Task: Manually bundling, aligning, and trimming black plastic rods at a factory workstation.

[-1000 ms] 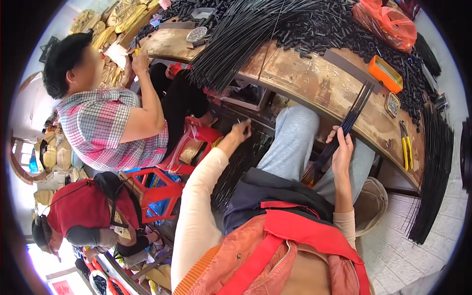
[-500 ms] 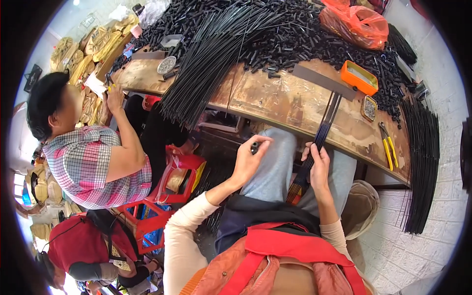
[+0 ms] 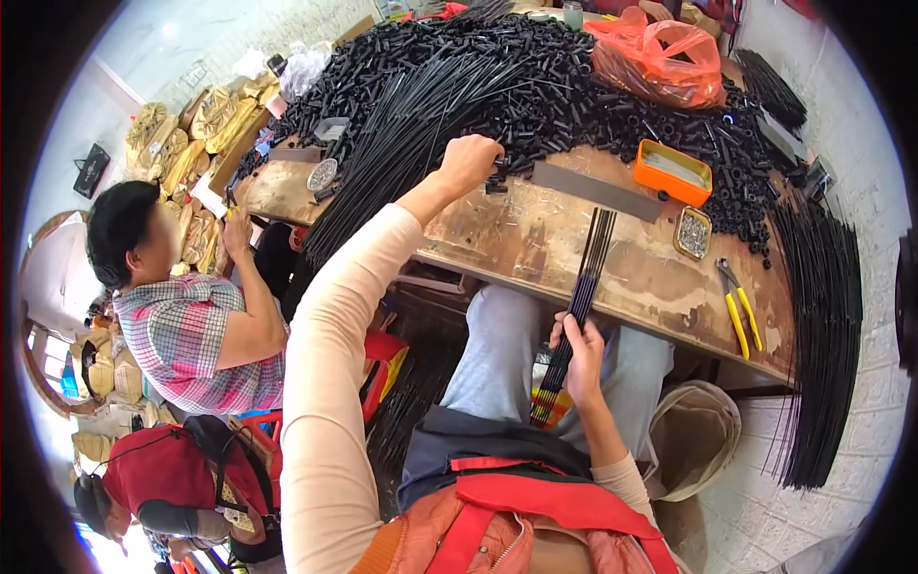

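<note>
My left hand [image 3: 469,165] reaches over the table to the near edge of a large heap of small black tubes [image 3: 553,134]. Its fingers are curled shut, with a small black tube [image 3: 498,165] at the fingertips, partly hidden by the hand. Over my lap, my right hand [image 3: 579,352] is closed around a bundle of thin black rods [image 3: 593,260]. The rods' far ends extend above the tabletop, and the lower end shows yellow and red bits near my apron. A flat dark metal bar [image 3: 597,191] lies on the table just beyond the rod ends.
On the wooden table [image 3: 660,277] are an orange tray [image 3: 673,173], a small dish of metal bits [image 3: 692,233] and yellow-handled pliers [image 3: 741,316]. Long black rods [image 3: 382,153] cross the table's left side; more hang at the right edge [image 3: 818,335]. A co-worker [image 3: 196,297] sits at left.
My left hand has moved from above my lap forward to the heap, arm now stretched out. My right hand still grips the rods. The view has shifted, showing more of the table's far side.
</note>
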### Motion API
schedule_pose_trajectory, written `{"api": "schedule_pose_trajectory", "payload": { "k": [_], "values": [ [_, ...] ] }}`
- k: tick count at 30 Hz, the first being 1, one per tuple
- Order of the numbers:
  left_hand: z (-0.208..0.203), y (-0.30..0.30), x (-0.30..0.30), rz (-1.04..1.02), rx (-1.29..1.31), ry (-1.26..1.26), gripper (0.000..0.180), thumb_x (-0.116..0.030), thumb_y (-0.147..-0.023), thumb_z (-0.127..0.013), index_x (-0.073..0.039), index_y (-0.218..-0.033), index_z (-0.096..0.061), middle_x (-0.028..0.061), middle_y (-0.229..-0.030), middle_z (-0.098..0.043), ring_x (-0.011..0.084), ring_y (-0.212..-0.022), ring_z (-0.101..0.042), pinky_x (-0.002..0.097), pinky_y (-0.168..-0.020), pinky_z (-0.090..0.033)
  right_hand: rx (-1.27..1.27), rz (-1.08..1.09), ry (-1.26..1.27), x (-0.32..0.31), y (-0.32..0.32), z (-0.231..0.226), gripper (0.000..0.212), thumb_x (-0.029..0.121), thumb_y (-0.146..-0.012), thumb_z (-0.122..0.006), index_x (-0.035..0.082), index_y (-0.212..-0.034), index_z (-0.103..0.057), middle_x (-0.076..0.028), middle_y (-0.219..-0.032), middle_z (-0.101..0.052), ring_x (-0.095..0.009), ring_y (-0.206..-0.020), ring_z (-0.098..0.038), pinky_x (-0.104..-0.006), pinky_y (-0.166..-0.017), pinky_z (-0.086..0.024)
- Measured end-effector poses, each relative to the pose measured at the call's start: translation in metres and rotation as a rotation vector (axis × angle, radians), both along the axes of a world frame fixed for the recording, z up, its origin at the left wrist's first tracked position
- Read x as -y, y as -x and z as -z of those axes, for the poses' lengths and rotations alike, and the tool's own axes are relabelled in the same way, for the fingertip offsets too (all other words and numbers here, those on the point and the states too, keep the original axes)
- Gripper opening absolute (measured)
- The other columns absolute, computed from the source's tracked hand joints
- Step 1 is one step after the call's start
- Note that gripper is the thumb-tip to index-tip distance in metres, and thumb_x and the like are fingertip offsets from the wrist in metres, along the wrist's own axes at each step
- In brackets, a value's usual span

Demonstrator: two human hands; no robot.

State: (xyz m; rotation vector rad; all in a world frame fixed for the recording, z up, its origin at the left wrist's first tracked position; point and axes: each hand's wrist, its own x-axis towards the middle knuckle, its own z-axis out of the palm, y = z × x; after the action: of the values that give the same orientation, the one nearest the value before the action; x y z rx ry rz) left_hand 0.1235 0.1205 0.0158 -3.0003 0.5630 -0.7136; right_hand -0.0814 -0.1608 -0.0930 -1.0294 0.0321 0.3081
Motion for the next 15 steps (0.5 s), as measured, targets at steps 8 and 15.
{"api": "schedule_pose_trajectory", "payload": {
  "k": [8,15],
  "values": [
    [0.001,-0.026,0.015,0.106,0.007,-0.194,0.008,-0.009,-0.068,-0.065,-0.005,-0.062,-0.062,0.0158,-0.069,-0.064,0.031,-0.064,-0.065,0.0408,-0.055,-0.051,-0.009,-0.012,0.043,0.01,-0.003,-0.016,0.023,0.022,-0.096,-0.055,-0.001,-0.099,-0.059,-0.003,-0.075,-0.057,-0.01,-0.068,-0.053,-0.0242,-0.064,-0.043],
    [-0.059,0.036,0.013,-0.214,0.199,-0.452,0.006,-0.009,-0.074,-0.06,-0.009,-0.071,-0.066,0.0061,-0.081,-0.062,0.0225,-0.083,-0.06,0.032,-0.065,-0.05,0.04,-0.039,-0.007,0.001,0.008,0.0,0.025,0.023,-0.096,-0.056,-0.002,-0.102,-0.06,-0.002,-0.075,-0.057,-0.01,-0.068,-0.054,-0.0234,-0.064,-0.043]
  ]
}}
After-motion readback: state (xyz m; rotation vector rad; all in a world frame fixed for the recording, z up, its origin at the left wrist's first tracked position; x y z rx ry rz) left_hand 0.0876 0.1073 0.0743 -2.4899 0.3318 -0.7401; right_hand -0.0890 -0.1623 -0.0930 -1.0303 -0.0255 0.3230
